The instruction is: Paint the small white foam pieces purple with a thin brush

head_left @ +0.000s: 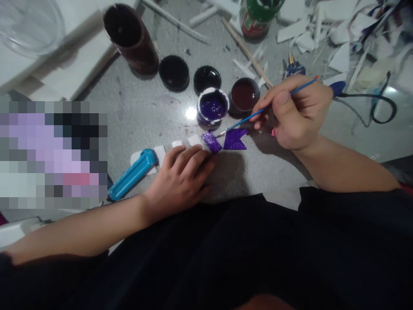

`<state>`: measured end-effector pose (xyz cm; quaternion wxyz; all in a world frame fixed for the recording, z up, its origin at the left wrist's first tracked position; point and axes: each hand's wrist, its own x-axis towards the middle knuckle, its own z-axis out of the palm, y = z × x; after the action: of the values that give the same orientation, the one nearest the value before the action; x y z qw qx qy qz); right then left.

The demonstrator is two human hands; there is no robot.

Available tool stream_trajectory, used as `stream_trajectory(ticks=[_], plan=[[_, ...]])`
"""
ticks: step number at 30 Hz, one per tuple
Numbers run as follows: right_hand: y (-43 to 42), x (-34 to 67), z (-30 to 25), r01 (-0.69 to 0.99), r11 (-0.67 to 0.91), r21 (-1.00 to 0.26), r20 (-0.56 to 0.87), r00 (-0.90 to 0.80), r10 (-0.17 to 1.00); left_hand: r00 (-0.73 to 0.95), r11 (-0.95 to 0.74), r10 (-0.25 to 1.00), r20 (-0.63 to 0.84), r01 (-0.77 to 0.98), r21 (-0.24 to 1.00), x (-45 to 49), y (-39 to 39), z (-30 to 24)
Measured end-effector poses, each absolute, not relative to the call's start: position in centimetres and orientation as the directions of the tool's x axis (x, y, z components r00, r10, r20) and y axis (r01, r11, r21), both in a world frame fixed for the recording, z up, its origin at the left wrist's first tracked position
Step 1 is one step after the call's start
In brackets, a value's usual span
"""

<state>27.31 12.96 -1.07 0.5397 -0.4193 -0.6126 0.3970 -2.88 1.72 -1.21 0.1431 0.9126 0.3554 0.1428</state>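
My right hand [300, 112] pinches a thin blue paintbrush [247, 119], its tip down at a small purple painted strip [212, 141]. Beside the strip lies a purple notched piece [235, 140]. Something small and pink [273, 132] shows at the edge of my right hand; what it is I cannot make out. Just behind the painted pieces stands an open pot of purple paint [213, 106] with a white-smeared rim. My left hand [185, 176] rests palm down on the table, fingers apart, fingertips near a small white piece [195, 140] and close to the purple strip.
A blue utility knife [133, 174] lies left of my left hand. Behind the purple paint are a dark red paint pot [245, 95], two black lids [174, 73], a dark brown cylinder [132, 41] and a green-and-red jar [260, 19]. White scraps [325, 30] litter the back right.
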Motion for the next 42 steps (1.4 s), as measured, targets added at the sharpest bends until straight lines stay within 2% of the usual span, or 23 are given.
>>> stream_trajectory(ticks=[6,9,15,20,27,35,42], plan=[[13.10,27.48,-1.03,0.042,0.370,-0.928,0.366,-0.085,0.927,0.713,-0.732,0.674,0.190,0.613,0.297,-2.76,1.80,-1.26],[13.13,27.48,-1.04,0.076,0.348,-0.934,0.343,-0.080,0.936,0.720,-0.752,0.657,0.224,0.600,0.274,-2.66,1.94,-1.12],[13.07,27.49,-1.04,0.003,0.366,-0.931,0.363,-0.119,0.924,0.719,-0.737,0.666,0.197,0.596,0.318,-2.70,2.01,-0.97],[13.08,27.42,-1.05,-0.057,0.387,-0.920,0.391,-0.152,0.908,0.723,-0.746,0.663,0.196,0.612,0.264,-2.67,1.88,-1.10],[13.06,27.55,-1.31,0.042,0.309,-0.950,0.302,-0.113,0.947,0.714,-0.749,0.660,0.235,0.603,0.274,-2.56,1.83,-1.25],[13.01,27.75,-1.15,-0.029,0.318,-0.948,0.317,-0.186,0.930,0.720,-0.738,0.668,0.189,0.608,0.294,-2.68,1.88,-1.06],[13.14,27.48,-0.90,-0.051,0.325,-0.944,0.329,-0.130,0.935,0.712,-0.742,0.666,0.221,0.603,0.293,-2.58,1.87,-1.14]])
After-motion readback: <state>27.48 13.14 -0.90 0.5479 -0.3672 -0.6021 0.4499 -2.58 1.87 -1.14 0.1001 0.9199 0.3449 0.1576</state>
